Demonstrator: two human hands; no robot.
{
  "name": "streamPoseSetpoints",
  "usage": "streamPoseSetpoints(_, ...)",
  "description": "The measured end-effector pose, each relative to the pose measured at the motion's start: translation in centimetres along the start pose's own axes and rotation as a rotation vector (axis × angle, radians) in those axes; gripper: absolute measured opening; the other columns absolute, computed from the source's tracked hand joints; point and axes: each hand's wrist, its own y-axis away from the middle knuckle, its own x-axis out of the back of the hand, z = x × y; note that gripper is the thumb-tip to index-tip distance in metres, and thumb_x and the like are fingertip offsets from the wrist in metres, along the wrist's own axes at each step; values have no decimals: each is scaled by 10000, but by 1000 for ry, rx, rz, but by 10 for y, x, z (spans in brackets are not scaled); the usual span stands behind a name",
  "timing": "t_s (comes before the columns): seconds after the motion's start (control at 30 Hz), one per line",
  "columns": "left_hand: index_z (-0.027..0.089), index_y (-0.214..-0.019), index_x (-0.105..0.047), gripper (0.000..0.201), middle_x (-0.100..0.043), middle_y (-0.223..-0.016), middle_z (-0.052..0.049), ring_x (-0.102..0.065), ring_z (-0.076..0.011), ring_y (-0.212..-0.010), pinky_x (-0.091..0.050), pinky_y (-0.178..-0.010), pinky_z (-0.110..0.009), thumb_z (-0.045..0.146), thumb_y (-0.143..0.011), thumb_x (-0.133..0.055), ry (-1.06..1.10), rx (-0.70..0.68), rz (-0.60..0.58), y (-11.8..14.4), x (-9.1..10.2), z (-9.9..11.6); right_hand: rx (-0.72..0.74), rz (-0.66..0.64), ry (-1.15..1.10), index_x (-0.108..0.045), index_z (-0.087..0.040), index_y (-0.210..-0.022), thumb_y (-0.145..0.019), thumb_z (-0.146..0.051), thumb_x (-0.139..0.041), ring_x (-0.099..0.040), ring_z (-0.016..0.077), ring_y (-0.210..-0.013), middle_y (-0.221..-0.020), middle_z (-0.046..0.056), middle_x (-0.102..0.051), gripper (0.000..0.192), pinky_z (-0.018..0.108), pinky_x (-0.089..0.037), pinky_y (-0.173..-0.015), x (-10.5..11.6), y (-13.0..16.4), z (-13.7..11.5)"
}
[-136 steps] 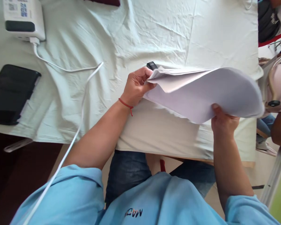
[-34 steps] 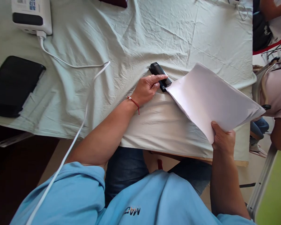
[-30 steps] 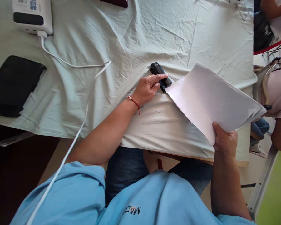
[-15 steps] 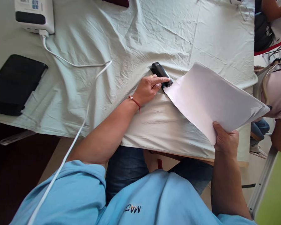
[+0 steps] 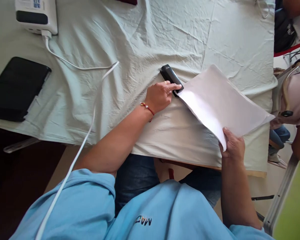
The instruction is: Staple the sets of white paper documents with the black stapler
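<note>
A black stapler [image 5: 170, 74] lies at a slant on the cloth-covered table. My left hand [image 5: 158, 96] is at its near end, index finger stretched along the top and the other fingers curled; whether they reach under it is hidden. One corner of a thin stack of white paper sheets [image 5: 225, 100] meets the stapler's jaw end. Gripping the near right edge of those sheets is my right hand [image 5: 233, 146], thumb on top and fingers underneath. The stack bends upward beside that thumb, and its far right corner sticks out toward the table's right side.
A white power unit [image 5: 36, 16] stands at the upper left, its white cable [image 5: 87, 133] running across the table past my left arm. A black flat case [image 5: 17, 88] lies at the left. Beyond the table's right edge sits another person [image 5: 298, 100].
My right hand and the sheets have shifted slightly left, and the stack bends more near my thumb. My left index finger stays on the stapler, with the hand turned a little.
</note>
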Motion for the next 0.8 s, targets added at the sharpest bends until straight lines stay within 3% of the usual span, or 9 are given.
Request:
streamPoseSetpoints(0.13,290,-1308,-866,538,-867,-1231,-43,-807,-257,-1106,-622,-994,-383,68,-900,-593,-56,0,-3,2,-1,4,-5,-46,-21,-781,-166,-886,-585,-270,-983,-809,219,-925,-874,25,-801,377,291,-727,-837,0,5,8)
streamPoseSetpoints(0.27,237,-1272,-873,484,-849,-1128,-67,-788,-222,-1036,-629,-1004,-374,86,-943,-551,88,-78,50,-1,2,-5,-20,-76,3,-785,-167,-832,-566,-319,-993,-821,261,-969,-880,48,-826,370,373,-729,-913,8,18,12)
streamPoseSetpoints(0.43,215,-1232,-869,481,-819,-1113,-61,-766,-184,-1011,-647,-1006,-346,60,-905,-553,209,-133,86,-3,3,-11,-52,-82,10,-831,-148,-938,-581,-318,-997,-831,289,-995,-958,91,-864,428,405,-716,-936,25,42,18)
streamPoseSetpoints(0.57,194,-1375,-809,537,-827,-1118,-67,-755,-158,-850,-657,-880,-308,72,-909,-572,278,-74,18,-2,1,-8,-189,-111,-74,-847,-169,-1035,-604,-308,-1001,-843,280,-1069,-1046,76,-881,477,394,-702,-1024,36,72,23)
streamPoseSetpoints(0.7,194,-1476,-728,603,-847,-1059,-59,-763,-191,-879,-647,-987,-355,97,-880,-719,253,10,18,-5,-3,-6,-341,-200,-154,-837,-205,-1241,-644,-309,-997,-837,301,-1182,-1158,71,-884,627,457,-659,-1159,41,107,27)
streamPoseSetpoints(0.8,187,-1422,-713,545,-823,-1078,-69,-766,-221,-992,-621,-1047,-386,126,-884,-779,202,54,92,4,1,10,-421,-235,-213,-804,-232,-1362,-674,-312,-1006,-818,301,-1257,-1250,66,-874,721,478,-594,-1257,40,132,30)
